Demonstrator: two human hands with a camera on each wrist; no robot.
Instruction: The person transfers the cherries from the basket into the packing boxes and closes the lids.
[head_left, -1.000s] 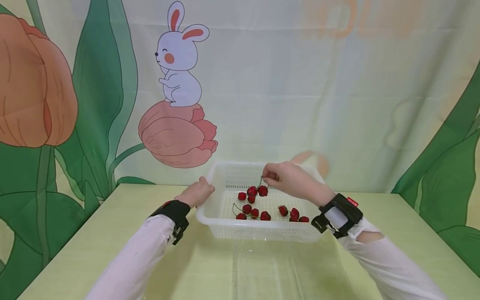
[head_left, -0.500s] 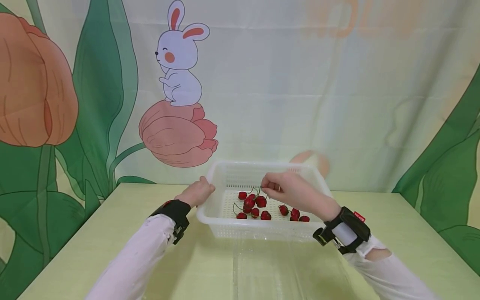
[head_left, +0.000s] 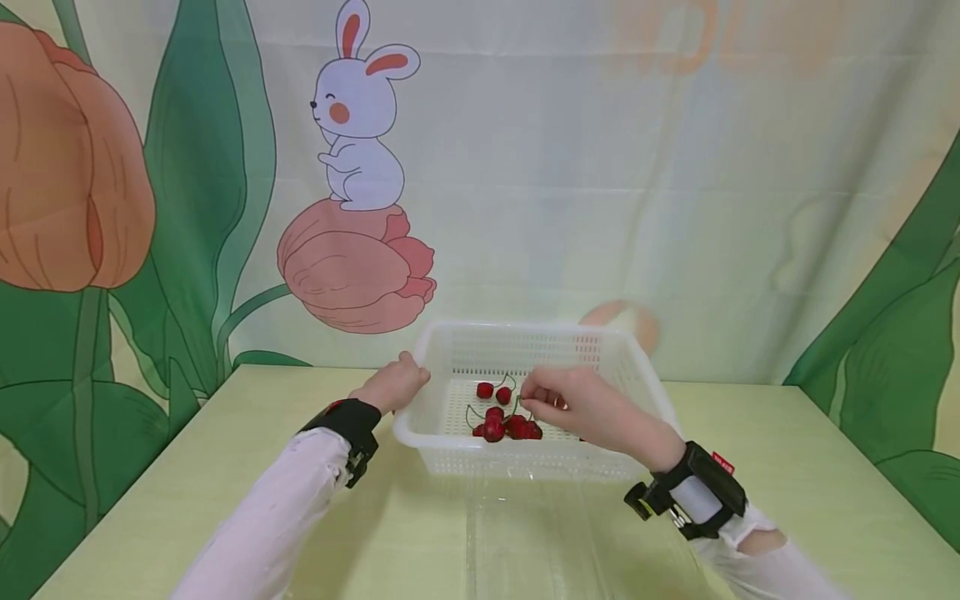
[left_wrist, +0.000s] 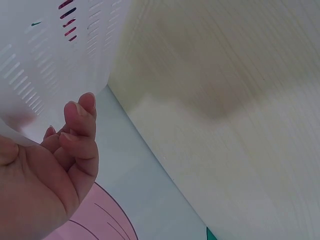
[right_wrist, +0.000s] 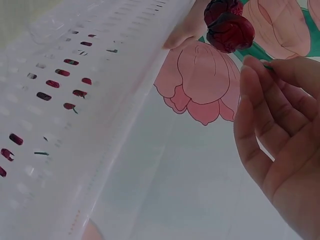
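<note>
A white plastic basket (head_left: 438,443) with slotted walls stands near the back of the table, several red cherries (head_left: 485,390) lying on its floor. At its left rim, my left hand (head_left: 392,385) holds on, the fingers bent along the outside in the left wrist view. Over the basket, my right hand (head_left: 581,407) pinches green stems between thumb and fingertips. Dark red cherries (right_wrist: 230,32) hang from them in the right wrist view. In the head view these hanging cherries (head_left: 493,429) overlap others near the front wall. My right hand hides the basket's right-hand floor.
A clear plastic container or sheet (head_left: 536,533) lies on the pale yellow table (head_left: 225,475) in front of the basket. Behind the basket hangs a printed cloth (head_left: 517,208) with a rabbit and tulips.
My right hand has come lower and nearer, bringing the hanging cherries from the basket's back half toward its front wall. The left hand has stayed at the rim.
</note>
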